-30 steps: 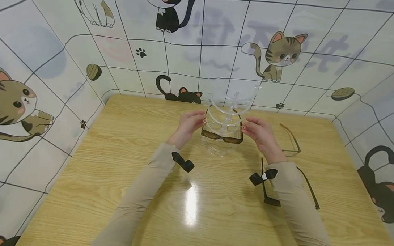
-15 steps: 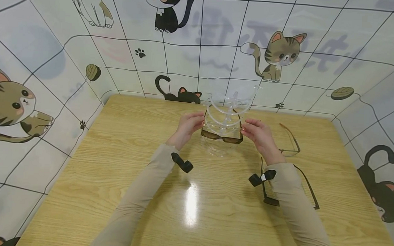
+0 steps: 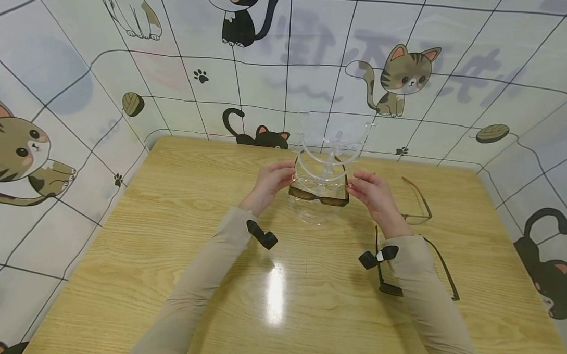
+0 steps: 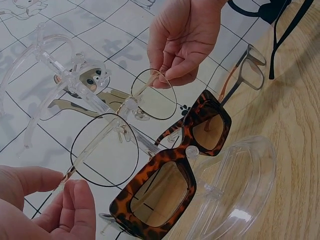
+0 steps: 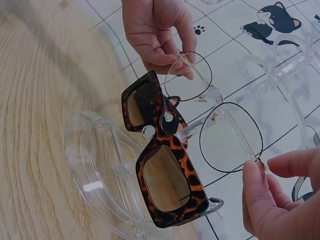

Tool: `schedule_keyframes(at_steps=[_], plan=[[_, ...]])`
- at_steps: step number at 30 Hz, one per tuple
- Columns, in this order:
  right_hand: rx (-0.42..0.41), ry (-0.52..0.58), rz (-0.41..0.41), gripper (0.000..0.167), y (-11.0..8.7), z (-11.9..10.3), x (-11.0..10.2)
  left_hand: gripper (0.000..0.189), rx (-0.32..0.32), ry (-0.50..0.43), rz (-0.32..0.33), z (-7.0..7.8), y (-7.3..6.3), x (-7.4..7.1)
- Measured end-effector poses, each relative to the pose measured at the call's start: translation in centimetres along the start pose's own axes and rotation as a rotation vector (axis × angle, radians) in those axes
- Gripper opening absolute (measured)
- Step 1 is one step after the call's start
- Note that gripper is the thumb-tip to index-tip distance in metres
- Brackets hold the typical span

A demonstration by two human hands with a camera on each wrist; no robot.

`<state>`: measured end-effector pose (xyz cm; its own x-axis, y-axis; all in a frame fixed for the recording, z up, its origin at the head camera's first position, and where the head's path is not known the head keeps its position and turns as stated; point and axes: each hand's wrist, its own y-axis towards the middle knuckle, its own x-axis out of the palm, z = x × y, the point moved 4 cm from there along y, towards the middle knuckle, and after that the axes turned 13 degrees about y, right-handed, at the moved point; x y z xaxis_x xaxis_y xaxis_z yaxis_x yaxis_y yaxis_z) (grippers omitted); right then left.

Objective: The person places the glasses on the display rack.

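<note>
Round, thin-rimmed glasses [image 4: 105,150] with clear lenses are held level across a clear display stand [image 3: 327,170]. My left hand [image 3: 274,179] pinches one outer end of their frame between thumb and fingers. At the opposite end, my right hand [image 3: 372,193] pinches the frame the same way. Their bridge lies at the stand's upright in both wrist views; whether it bears on the stand's support I cannot tell. Just below, tortoiseshell sunglasses [image 5: 165,150] with brown lenses sit on the stand. Neither hand touches the sunglasses.
The stand's clear curved base [image 4: 250,185] rests on the wooden table [image 3: 169,235], with bare curved arms above. Black-framed glasses [image 3: 391,289] lie partly under my right forearm. Glasses with brown temple tips [image 3: 425,208] lie right of my right hand. A cat-patterned backdrop [image 3: 310,84] rises behind.
The round glasses have come down very slightly along the stand, both hands still pinching their ends. Everything else stays in place.
</note>
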<state>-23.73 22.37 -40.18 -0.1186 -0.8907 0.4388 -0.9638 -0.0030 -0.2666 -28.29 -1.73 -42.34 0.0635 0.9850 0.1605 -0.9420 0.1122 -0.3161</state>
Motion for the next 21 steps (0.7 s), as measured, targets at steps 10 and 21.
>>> schedule_keyframes(at_steps=[10, 21], plan=[[0.01, -0.018, -0.003, 0.017, -1.1, -0.2, -0.1, 0.032, 0.008, -0.002, -0.011, 0.0, -0.4, -0.4], [-0.009, 0.012, -0.021, 0.025, -2.8, -0.8, -0.6, 0.031, 0.042, 0.041, -0.021, 0.0, -1.3, -0.9]])
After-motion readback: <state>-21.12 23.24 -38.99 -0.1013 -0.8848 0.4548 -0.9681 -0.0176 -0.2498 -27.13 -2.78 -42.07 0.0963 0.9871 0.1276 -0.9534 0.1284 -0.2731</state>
